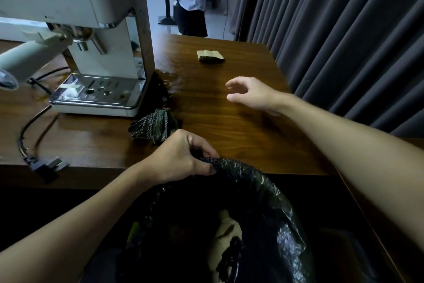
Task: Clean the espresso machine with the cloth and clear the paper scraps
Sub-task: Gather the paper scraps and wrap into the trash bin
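From the head view, the espresso machine [91, 30] stood at the far left of the dark wooden worktop [229, 133]. A pale strip [68, 86] lay on its metal drip tray [101, 92], and its power plug [46, 164] lay loose near the front edge. The cloth [153, 128], dark and crumpled, lay on the worktop just beside the machine's front right corner. A folded paper scrap [210, 56] lay well apart from it, toward the far edge, and a wet smear [174, 81] shone between that scrap and the machine.

The left hand [183, 156] was at the worktop's near edge, its grip clamped on the rim of a black bin bag [263, 191] that hung open below. Something pale showed inside the bag. The right hand [252, 94] was out over the bare wood, its grip apart, fingers loosely spread and holding nothing, short of the paper scrap. A grey curtain [344, 30] hung along the right side.
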